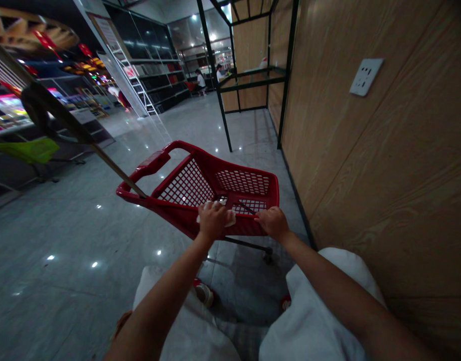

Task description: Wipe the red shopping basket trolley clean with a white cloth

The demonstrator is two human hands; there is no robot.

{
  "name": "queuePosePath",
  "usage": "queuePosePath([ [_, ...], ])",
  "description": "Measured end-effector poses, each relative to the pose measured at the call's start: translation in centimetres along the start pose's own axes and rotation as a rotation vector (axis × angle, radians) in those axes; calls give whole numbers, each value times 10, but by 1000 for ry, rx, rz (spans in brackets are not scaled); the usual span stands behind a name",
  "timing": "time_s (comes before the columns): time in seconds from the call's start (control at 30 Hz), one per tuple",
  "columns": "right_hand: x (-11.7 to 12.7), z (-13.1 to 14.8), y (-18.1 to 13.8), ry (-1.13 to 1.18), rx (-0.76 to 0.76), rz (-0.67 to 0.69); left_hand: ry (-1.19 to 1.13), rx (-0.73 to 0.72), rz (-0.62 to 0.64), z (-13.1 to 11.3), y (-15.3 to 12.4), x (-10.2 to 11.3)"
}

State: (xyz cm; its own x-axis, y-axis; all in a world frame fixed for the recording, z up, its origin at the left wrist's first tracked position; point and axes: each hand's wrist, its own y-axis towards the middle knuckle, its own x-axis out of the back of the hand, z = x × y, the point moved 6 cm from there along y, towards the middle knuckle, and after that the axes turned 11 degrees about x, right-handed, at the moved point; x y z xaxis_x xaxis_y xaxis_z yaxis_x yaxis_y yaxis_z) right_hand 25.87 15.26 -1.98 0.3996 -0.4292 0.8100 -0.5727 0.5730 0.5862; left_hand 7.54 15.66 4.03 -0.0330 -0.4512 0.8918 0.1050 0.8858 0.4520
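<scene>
the red plastic mesh trolley basket runs away leftward from its near rim; there the left hand closes on what seems a crumpled white cloth, the right hand wrapped tight on the rim just beside.

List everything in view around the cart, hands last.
cart: one, red, tilted on the floor ahead
cloth: one, white, on the cart's near rim
long handle: one, brown, resting on the cart's left side
socket plate: one, white, on the wooden wall, right
shelf frame: one, black, ahead by the wall
ladder: one, pale, far left of centre
left hand: one, pressing the cloth on the rim
right hand: one, gripping the rim
</scene>
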Motion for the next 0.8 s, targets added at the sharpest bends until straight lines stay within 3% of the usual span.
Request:
queuePosePath([
  [0.1, 2, 0, 3, -6, 18, 12, -65, -11, 39, -59, -7, -13],
  [0.17, 3, -3, 3, -4, 45, 19, -75, -47, 64, -68, -8, -14],
  [0.2, 3, -4, 3, -2, 59, 22, -69, -74, 73, -61, -7, -13],
  [0.27, 2, -7, 1, 4, 76, 23, -32, -121, 68, -24, -3, -4],
  [0.4, -1, -8, 0, 27, 64, 17, 143, -38, -78, 88, 9, 29],
  [0.5, -5, -5, 2, 47, 45, 20, 211, 56, -213, 125, 11, 45],
  [0.6, -7, -1, 5, 58, 25, 0, 139, 170, -212, 96, 5, 35],
  [0.73, -7, 4, 7, 56, 37, -43, 12, 72, -64, -2, -10, 4],
  [0.8, -6, 4, 6, 46, 47, -36, -28, 10, -18, -31, -16, -2],
])
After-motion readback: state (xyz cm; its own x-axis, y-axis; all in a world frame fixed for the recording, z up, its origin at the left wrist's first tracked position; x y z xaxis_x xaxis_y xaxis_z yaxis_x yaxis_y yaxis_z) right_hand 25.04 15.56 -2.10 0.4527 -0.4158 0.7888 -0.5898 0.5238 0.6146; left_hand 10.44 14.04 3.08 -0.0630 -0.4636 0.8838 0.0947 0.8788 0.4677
